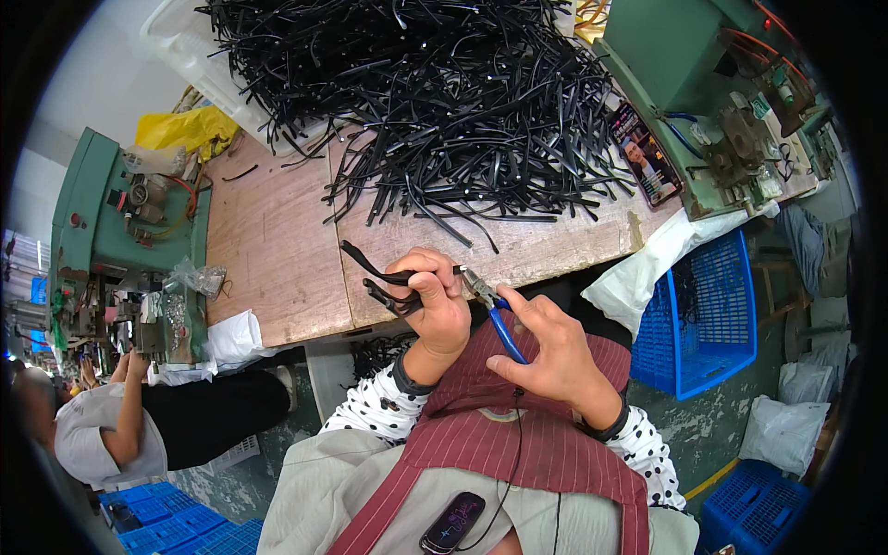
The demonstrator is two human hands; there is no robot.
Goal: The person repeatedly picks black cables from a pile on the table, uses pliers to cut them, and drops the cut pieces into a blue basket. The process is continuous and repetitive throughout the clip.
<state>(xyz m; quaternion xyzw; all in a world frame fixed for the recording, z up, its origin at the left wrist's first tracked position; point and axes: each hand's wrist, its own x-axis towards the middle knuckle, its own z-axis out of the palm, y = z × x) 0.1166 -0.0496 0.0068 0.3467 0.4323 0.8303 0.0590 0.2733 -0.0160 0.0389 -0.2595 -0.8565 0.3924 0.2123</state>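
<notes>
My left hand [438,313] is closed around several slim black eyeglass temples [368,265], whose curved ends stick out to the left. A short end of one temple pokes out at the fingertips on the right. At that end are the metal jaws of the blue-handled pliers [500,327]. My right hand [555,354] grips these pliers, thumb below the handles and fingers above; whether the jaws touch the temple I cannot tell. Beyond both hands, a large heap of loose black temples [481,139] covers the back of the wooden table [277,250].
Green machines stand left [129,213] and right [666,65] of the table. A phone [645,153] leans at the right one. Blue crates [698,324] sit on the floor at right. A white bin [190,46] stands behind. Another person [102,425] sits at far left.
</notes>
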